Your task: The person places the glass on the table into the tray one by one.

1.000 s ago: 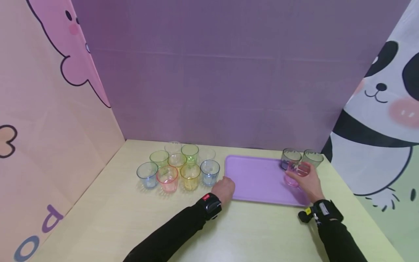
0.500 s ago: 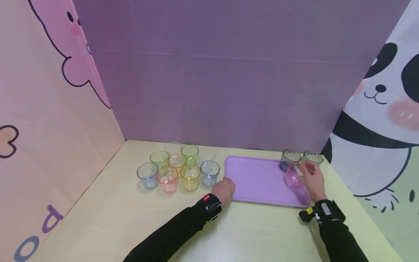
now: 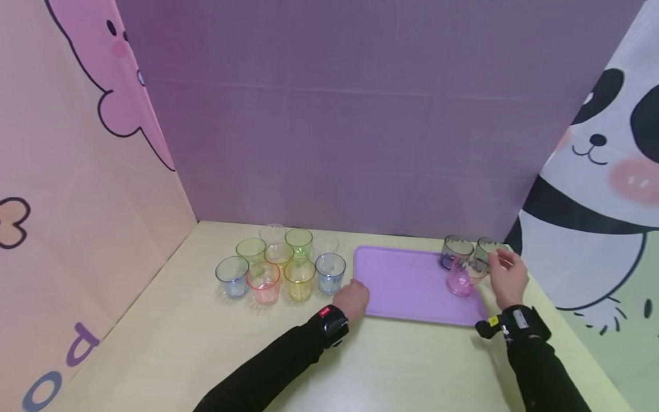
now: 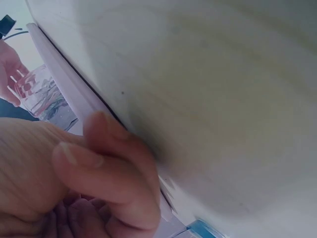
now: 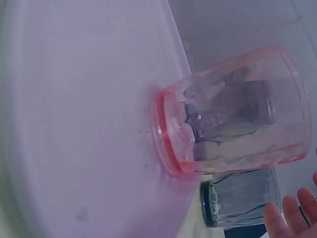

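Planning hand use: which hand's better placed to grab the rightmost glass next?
Probably the right hand: it looks free, close by the rightmost glass. The left hand grips the purple tray at its left end.

1. The left grip (image 3: 351, 299) is held low, its fingers folded in toward the palm; in the left wrist view two bent fingertips (image 4: 77, 154) lie close together.
2. The left wrist (image 3: 329, 324) is just behind that grip, on the person's side, and the black-sleeved left forearm (image 3: 268, 366) slants back from it and out to the left.
3. The right grip (image 3: 508, 280), well to the right of the left one and slightly farther forward, has loosely bent fingers and is not clasping anything.
4. In the right wrist view only its fingertips (image 5: 277, 225) show, spread slightly.
5. The right wrist (image 3: 519, 323) and black-sleeved right forearm (image 3: 546, 375) trail behind the right grip, angling outward.
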`<state>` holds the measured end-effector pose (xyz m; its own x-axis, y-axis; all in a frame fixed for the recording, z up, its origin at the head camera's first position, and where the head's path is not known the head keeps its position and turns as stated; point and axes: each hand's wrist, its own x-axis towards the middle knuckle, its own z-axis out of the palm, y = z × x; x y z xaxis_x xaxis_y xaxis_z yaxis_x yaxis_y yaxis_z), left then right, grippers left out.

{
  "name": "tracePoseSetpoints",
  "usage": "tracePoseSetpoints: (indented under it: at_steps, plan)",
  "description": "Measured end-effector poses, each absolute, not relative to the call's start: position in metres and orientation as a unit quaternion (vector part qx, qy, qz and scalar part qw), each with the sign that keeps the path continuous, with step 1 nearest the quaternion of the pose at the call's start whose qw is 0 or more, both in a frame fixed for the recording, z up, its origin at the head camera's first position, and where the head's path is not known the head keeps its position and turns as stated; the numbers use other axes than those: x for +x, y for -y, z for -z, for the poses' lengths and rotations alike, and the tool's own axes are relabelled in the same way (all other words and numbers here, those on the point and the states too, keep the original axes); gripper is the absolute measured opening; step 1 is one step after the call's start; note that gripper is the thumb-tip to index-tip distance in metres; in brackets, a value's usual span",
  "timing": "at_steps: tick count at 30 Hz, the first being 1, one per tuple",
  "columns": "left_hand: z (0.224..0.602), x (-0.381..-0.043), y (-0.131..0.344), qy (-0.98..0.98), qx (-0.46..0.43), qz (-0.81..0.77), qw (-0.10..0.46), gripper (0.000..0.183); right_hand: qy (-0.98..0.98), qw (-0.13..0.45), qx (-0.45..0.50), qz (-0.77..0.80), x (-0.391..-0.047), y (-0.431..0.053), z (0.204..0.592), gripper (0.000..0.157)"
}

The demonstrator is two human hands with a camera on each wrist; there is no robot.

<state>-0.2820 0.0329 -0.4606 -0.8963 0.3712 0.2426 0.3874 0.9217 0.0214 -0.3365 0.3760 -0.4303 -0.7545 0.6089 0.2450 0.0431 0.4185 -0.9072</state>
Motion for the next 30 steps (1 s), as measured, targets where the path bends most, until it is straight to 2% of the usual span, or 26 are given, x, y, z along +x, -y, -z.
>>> tracePoseSetpoints:
  at_steps: [5,8,19,30]
  plan:
    - [0.458,-0.281,-0.034,0.971,-0.204,0.027,0.123,0.014,0.770,0.320,-0.238,-0.497,-0.339,-0.383,0.422,0.042]
    - [0.457,-0.281,-0.034,0.969,-0.210,0.023,0.125,0.013,0.776,0.314,-0.245,-0.489,-0.341,-0.389,0.416,0.046]
    - [0.457,-0.280,-0.031,0.972,-0.202,0.042,0.109,0.009,0.876,0.170,-0.170,-0.418,-0.359,-0.406,0.403,0.082]
    - [0.460,-0.281,-0.031,0.971,-0.206,0.019,0.122,0.013,0.924,0.120,-0.136,-0.336,-0.373,-0.410,0.399,0.082]
